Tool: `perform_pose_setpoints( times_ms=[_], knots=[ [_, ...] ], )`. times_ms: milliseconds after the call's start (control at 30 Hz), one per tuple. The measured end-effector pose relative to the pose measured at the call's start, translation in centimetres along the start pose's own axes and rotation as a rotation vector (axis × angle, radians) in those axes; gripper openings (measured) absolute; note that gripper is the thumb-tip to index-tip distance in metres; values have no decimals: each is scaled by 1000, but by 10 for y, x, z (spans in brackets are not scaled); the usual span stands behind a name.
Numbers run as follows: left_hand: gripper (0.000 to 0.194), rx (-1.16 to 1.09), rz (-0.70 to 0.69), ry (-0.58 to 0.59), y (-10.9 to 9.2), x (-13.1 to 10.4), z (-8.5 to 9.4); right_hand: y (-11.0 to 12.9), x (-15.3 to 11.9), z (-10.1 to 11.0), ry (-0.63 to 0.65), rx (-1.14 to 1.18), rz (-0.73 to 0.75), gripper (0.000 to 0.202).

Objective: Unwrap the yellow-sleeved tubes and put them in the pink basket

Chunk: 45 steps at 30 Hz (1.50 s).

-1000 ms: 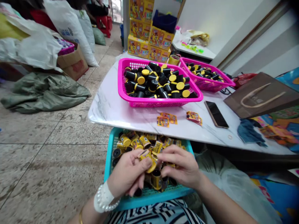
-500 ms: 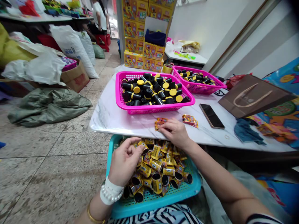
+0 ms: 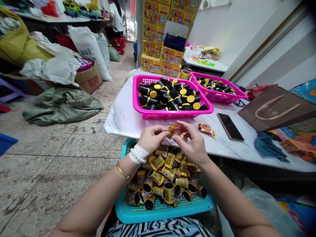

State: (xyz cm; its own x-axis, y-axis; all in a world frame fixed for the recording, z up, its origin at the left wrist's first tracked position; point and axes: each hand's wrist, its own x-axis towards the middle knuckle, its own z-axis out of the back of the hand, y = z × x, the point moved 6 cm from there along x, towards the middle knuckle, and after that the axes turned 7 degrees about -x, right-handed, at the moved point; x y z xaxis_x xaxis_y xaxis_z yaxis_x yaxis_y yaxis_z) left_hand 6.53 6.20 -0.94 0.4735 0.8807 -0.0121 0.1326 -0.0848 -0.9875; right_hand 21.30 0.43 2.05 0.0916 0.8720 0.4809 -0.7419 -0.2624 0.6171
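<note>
An orange-and-yellow printed wrapper piece [image 3: 173, 130] is between my two hands, just above the table's front edge. My left hand [image 3: 151, 140] pinches its left side between thumb and fingers. My right hand [image 3: 194, 143] has curved fingers and thumb around its right side. Below them, a teal basket [image 3: 163, 214] on my lap holds many small black cups in yellow printed sleeves [image 3: 169, 172]. A small stack of similar printed wrapper pieces [image 3: 206, 129] lies on the table to the right of my right hand.
A pink basket [image 3: 172, 114] of black cylinders with yellow caps stands on the white table [image 3: 118, 115], another pink basket [image 3: 219, 96] behind it. A phone [image 3: 230, 126], brown paper bag [image 3: 270, 105] and blue cloth [image 3: 269, 144] are rightward. Yellow cartons [image 3: 154, 39] are stacked behind. A person [image 3: 117, 19] sits far back.
My left hand has moved up from over the teal basket to the wrapper piece, no longer with a sleeved cup. My right hand has lifted the wrapper piece off the table.
</note>
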Motion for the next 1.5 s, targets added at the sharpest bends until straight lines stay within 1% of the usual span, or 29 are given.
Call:
perform_pose_setpoints(
  times_ms=[33,100,133,200,267,333,400,500,567,600,633,700,733,800,900,967,1033,1100,1200,1267,1367,1500],
  knots=[
    [21,87,-30,31,-3,5,1,-7,5,-2,54,52,-69,43],
    [23,341,-99,50,-10,16,2,-18,15,-9,140,80,-156,24],
    [23,471,-126,44,-12,21,2,-22,18,-11,155,34,-162,20],
    [20,661,-150,34,-13,32,1,-27,24,-15,124,-179,-99,20],
    [17,726,-139,48,-11,40,-1,-29,26,-20,86,-390,-14,21],
    [16,744,-126,60,-9,46,-3,-31,24,-27,88,-498,33,23],
    [19,756,-121,42,-9,49,-3,-32,22,-27,51,-511,52,24],
    [20,749,-124,-42,-12,46,2,-23,22,-9,-136,-453,102,24],
    [22,699,-141,-120,-17,36,7,-15,21,7,-233,-348,98,23],
    [23,637,-158,-154,-19,27,8,-11,19,13,-253,-284,65,21],
    [21,546,-180,-191,-21,16,10,-9,17,18,-251,-213,12,21],
    [19,326,-213,-211,-23,-12,8,-3,9,20,-205,-55,-125,26],
    [19,274,-209,-232,-23,-27,7,0,3,18,-174,20,-188,31],
    [20,203,-193,-233,-23,-57,3,10,-9,8,-115,135,-271,38],
    [17,185,-228,-290,-31,-92,0,24,-22,-8,-75,217,-311,43],
    [13,212,-279,-353,-40,-107,3,32,-27,-16,-56,249,-310,46],
    [12,251,-336,-398,-49,-115,7,39,-30,-23,-31,274,-293,47],
    [12,298,-402,-416,-57,-118,10,46,-32,-26,-18,269,-256,47],
    [14,356,-493,-424,-65,-118,12,57,-34,-26,-9,208,-158,43],
    [14,367,-529,-422,-66,-116,13,63,-34,-26,0,172,-100,39],
    [14,370,-533,-440,-63,-111,16,68,-33,-27,-1,134,-61,37],
    [12,382,-465,-441,-52,-104,22,75,-28,-29,6,67,36,31]
  ],
)
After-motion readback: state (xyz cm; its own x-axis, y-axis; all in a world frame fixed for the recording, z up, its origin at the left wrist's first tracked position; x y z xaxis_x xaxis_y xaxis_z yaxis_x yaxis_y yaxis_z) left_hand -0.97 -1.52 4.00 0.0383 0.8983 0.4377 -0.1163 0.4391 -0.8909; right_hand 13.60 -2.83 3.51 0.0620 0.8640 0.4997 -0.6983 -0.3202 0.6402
